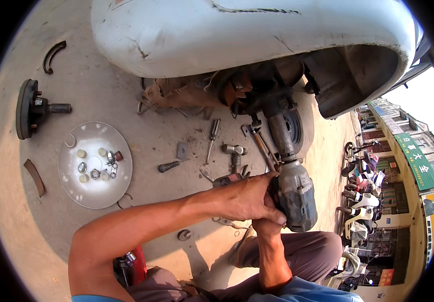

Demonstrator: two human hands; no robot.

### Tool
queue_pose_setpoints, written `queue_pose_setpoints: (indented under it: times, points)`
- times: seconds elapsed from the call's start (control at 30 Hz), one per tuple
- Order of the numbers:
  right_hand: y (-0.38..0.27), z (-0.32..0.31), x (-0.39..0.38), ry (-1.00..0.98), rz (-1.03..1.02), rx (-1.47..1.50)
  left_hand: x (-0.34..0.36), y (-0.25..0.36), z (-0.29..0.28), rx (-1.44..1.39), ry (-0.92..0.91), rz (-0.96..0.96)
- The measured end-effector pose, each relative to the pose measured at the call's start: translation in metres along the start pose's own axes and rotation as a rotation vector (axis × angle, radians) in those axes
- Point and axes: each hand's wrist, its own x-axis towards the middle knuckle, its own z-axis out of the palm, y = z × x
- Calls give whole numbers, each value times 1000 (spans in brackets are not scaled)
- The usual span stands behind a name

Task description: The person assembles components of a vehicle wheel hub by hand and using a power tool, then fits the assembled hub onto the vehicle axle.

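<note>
A grey and black impact wrench (298,196) points away from me, with a long socket (279,132) on its nose reaching up to the wheel hub (272,103) under the pale vehicle body (237,40). Wrapped round the wrench's rear side is my left hand (257,198), thumb lying across toward the right hand. Just below it, my right hand (267,227) is closed at the wrench's lower part. Its fingers are partly hidden by the left hand, and so is the handle.
A round metal dish (95,189) with nuts and caps lies left. Beyond it sit a hub with a shaft (38,105) and curved brake pieces (35,177). A screwdriver (214,135), a hammer (235,151) and bars (265,148) lie below the vehicle. Parked scooters (363,206) stand right.
</note>
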Motion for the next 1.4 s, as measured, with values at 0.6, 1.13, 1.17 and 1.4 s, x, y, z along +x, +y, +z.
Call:
queue_pose_setpoints:
  times: [0.6, 1.13, 1.17, 1.4]
  points:
    - [-4, 3, 0, 67, -56, -92, 0, 7, -1, -33, -23, 13]
    - [3, 2, -2, 84, -96, -149, -2, 12, -3, 17, -3, -14]
    - [0, 5, -1, 77, -98, -193, -3, 13, -3, 28, -6, -24]
    - [-9, 16, 3, 92, -40, 102, -2, 8, -2, 8, 7, 4]
